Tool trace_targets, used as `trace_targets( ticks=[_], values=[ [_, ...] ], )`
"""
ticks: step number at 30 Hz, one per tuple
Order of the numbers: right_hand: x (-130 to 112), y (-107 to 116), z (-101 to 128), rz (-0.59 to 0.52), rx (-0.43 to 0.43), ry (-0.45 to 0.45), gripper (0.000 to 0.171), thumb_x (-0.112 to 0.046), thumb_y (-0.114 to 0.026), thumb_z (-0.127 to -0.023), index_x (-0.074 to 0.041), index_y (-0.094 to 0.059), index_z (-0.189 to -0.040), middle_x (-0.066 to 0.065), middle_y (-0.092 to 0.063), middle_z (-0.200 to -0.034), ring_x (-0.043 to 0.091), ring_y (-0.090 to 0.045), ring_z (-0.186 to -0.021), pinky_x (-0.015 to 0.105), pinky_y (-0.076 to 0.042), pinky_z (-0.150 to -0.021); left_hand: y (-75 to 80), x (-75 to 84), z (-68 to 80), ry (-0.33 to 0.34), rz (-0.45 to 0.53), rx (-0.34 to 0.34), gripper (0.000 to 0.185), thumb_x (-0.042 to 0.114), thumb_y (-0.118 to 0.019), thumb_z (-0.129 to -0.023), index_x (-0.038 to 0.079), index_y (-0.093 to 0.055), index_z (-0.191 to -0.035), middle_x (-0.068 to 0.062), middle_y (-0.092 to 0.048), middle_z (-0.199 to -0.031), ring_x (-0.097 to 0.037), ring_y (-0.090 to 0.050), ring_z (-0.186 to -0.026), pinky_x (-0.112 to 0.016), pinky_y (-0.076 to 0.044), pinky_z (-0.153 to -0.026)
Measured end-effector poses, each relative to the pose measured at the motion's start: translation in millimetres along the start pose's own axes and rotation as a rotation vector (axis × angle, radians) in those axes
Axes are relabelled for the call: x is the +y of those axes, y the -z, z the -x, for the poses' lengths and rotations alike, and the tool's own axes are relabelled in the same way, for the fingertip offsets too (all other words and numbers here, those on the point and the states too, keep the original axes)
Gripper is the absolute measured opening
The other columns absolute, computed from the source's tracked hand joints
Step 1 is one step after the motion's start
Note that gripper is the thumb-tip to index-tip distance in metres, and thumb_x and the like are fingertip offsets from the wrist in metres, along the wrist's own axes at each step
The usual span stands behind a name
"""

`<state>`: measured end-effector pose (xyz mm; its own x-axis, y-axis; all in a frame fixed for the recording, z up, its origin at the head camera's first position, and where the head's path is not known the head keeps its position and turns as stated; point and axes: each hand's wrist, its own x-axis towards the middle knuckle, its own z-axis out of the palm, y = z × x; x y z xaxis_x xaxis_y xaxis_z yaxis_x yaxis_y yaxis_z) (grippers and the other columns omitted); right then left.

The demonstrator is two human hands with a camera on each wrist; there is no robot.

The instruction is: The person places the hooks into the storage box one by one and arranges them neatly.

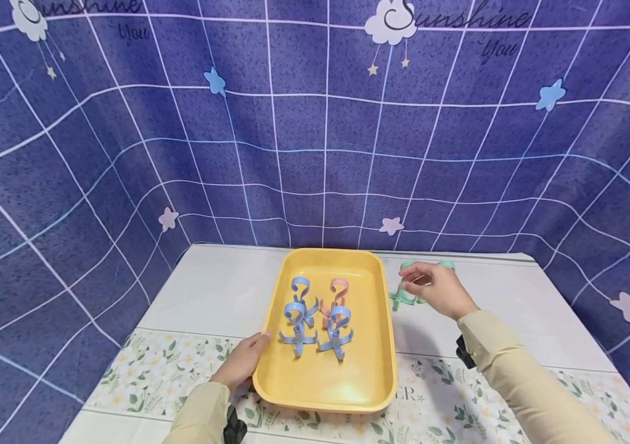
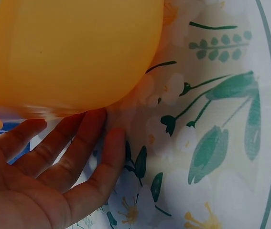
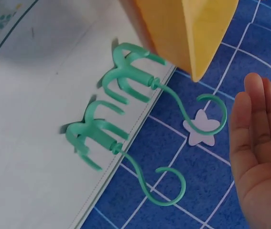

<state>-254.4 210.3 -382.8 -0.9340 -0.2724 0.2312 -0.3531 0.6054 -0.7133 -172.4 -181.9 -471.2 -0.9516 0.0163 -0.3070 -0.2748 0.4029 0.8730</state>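
Observation:
My left hand [image 1: 243,359] holds the left side of a yellow tray [image 1: 389,345], thumb at the rim; in the left wrist view its fingers [image 2: 92,136] touch the outer wall. Three blue claw hooks [image 1: 298,333] and a pink claw hook [image 1: 339,285] sit in the tray, each with a curled top. Right of the tray, my right hand [image 1: 438,288] hovers over two green claw hooks [image 3: 130,76], partly hiding them in the head view. The right wrist view shows the right hand [image 3: 264,143] apart from them, fingers extended and holding nothing.
The tray stands on a table with a white and floral cover [image 1: 182,364]. A blue curtain [image 1: 320,123] with grid lines and stars hangs behind the table and along both sides. The table's back edge runs just behind the tray.

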Motion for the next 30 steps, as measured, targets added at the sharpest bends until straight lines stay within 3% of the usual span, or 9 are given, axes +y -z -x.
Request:
trace_targets(
  ticks=[6, 15, 25, 30],
  values=[
    [2.8, 6.7, 0.5, 0.021, -0.002, -0.014, 0.019, -0.007, -0.074, -0.093, -0.002, -0.074, -0.112, 0.01, -0.075, -0.098, 0.026, -0.071, -0.088, 0.038, -0.057, -0.075, -0.2, -1.9, -1.7, 0.0, 0.002, 0.005, 0.056, 0.041, -0.038, -0.111, -0.002, -0.051, -0.145, -0.011, -0.07, -0.095, -0.022, -0.068, -0.074, -0.038, -0.057, -0.064],
    [12.4, 26.5, 5.1, 0.067, 0.061, -0.064, 0.022, -0.008, -0.074, -0.093, 0.001, -0.073, -0.113, 0.013, -0.074, -0.098, 0.024, -0.07, -0.087, 0.037, -0.053, -0.077, 0.1, -2.3, -0.8, -0.009, 0.011, -0.002, 0.057, 0.043, -0.039, -0.111, -0.001, -0.052, -0.143, -0.011, -0.07, -0.095, -0.023, -0.068, -0.075, -0.038, -0.056, -0.065],
    [34.0, 47.8, 10.0, 0.11, 0.126, -0.08, 0.024, -0.009, -0.076, -0.092, 0.003, -0.073, -0.113, 0.014, -0.076, -0.097, 0.019, -0.07, -0.084, 0.024, -0.051, -0.072, 0.5, -0.7, -0.1, -0.004, -0.003, 0.002, 0.058, 0.043, -0.038, -0.111, -0.002, -0.05, -0.145, -0.011, -0.07, -0.097, -0.022, -0.068, -0.076, -0.037, -0.056, -0.066],
    [40.8, 53.9, 11.1, 0.139, 0.122, -0.108, 0.027, -0.012, -0.076, -0.093, 0.003, -0.072, -0.115, 0.015, -0.075, -0.099, 0.022, -0.071, -0.087, 0.027, -0.051, -0.071, 0.0, 0.0, 0.5, -0.003, 0.001, 0.0, 0.057, 0.041, -0.036, -0.112, -0.003, -0.049, -0.146, -0.012, -0.07, -0.1, -0.022, -0.068, -0.078, -0.037, -0.056, -0.067]
  ],
)
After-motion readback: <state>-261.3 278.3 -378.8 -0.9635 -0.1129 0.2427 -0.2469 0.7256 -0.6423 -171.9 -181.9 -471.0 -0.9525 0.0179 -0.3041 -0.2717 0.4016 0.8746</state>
